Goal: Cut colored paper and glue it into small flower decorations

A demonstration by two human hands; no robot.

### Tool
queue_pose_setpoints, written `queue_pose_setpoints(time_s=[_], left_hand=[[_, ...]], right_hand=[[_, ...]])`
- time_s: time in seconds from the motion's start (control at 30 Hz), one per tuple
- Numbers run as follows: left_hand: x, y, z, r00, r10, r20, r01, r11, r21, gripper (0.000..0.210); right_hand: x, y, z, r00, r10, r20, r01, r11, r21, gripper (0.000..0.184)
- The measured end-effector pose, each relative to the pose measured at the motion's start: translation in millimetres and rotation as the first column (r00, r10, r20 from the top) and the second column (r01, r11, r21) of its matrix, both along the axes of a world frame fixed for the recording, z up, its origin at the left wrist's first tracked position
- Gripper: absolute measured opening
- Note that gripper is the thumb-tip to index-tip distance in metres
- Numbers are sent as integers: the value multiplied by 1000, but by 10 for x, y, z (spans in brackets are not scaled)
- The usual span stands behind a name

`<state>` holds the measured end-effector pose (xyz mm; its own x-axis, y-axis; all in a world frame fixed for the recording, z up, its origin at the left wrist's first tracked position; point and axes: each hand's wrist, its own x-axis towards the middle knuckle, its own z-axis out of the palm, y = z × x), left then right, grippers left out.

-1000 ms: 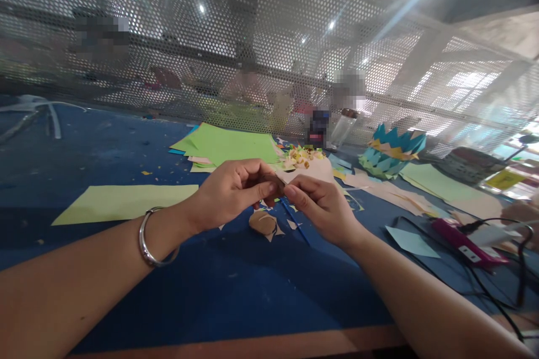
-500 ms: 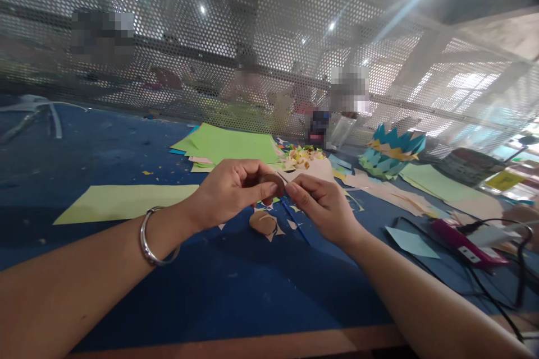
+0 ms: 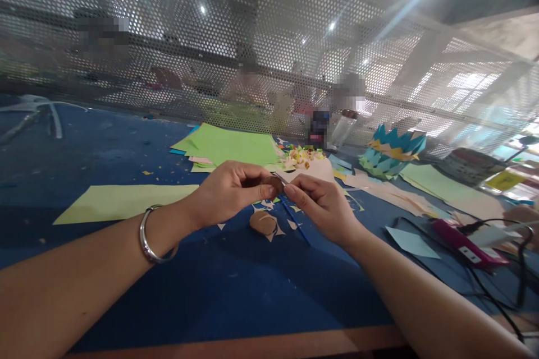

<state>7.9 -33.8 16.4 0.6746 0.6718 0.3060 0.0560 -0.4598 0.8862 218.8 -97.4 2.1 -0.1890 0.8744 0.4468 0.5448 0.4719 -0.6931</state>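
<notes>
Nearest the wearer, the table (image 3: 252,291) ends in a reddish-brown front edge (image 3: 236,342), and a broad stretch of its blue top lies between the two forearms. At the back a perforated panel (image 3: 210,56) stands up along the far side. On the left, a pale yellow-green strip (image 3: 126,202) reaches in behind the left wrist, which wears a silver bangle (image 3: 145,241). To the right, room is tighter: a light blue sheet (image 3: 412,242), a magenta power strip (image 3: 467,242) and black cables (image 3: 446,286) lie just beyond the right forearm. Beyond the hands sit a stack of green sheets (image 3: 238,143), a heap of small scraps (image 3: 306,156) and, farther right, a zigzag paper crown (image 3: 389,151).

Both hands meet above the middle of the table. The left hand (image 3: 229,188) is curled, thumb against fingers, gripping a small brown disc (image 3: 274,183). The right hand (image 3: 322,205) has thumb and forefinger pinched together at the disc's right side, on a thin sliver (image 3: 279,178) too small to identify. Below them, a brown rounded piece (image 3: 263,223) lies among paper offcuts, with a slim blue stick (image 3: 297,222) slanting beside it.
</notes>
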Motion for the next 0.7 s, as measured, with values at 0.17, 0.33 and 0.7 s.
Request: queue_pose_setpoints(time_s=[0.17, 0.33, 0.7], left_hand=[[2, 20, 7, 1000, -25, -1, 25, 999, -22, 16], [7, 23, 15, 999, -46, 3, 46, 998, -34, 16], [-7, 33, 16, 998, -58, -31, 57, 998, -21, 20]], right_hand=[[3, -1, 4, 1000, -2, 12, 2, 1000, -11, 40], [-2, -13, 15, 999, -11, 33, 11, 1000, 5, 40], [2, -3, 18, 1000, -11, 27, 10, 1000, 29, 39]])
